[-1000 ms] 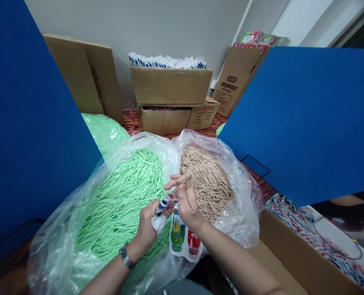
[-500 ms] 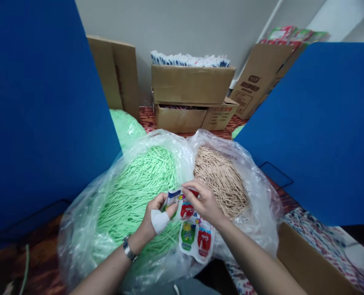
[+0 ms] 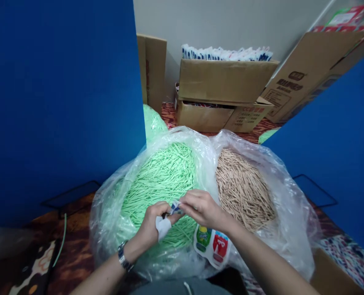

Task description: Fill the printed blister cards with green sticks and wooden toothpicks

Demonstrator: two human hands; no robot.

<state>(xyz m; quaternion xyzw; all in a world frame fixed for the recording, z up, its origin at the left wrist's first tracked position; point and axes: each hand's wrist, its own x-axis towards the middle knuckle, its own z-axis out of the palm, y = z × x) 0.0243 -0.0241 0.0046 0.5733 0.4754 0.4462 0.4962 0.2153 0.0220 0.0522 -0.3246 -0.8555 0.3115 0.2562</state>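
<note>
My left hand [image 3: 151,223], with a white wrap at the thumb and a metal watch on the wrist, is closed on one side of a small printed plastic packet [image 3: 175,207]. From the other side my right hand [image 3: 202,208] pinches the packet's edge. Fingers hide most of it. Below my right hand shows a white printed piece [image 3: 211,246] with green and red bottle pictures; whether it joins the packet I cannot tell. Both hands are over a clear bag of thin green paper-like sticks [image 3: 161,176]. Right of it, another bag holds brown sticks [image 3: 245,188].
Blue panels stand at left [image 3: 65,102] and right [image 3: 332,155]. Behind the bags, a carton [image 3: 227,82] full of white-and-blue packets sits on another carton [image 3: 206,116]. A tall printed carton [image 3: 304,78] leans at back right. An open carton [image 3: 335,274] is at lower right.
The view has swung left, so the scene sits further right. The packet between my hands is turned or folded, with its red bottle picture out of sight. Both hands keep their grip.
</note>
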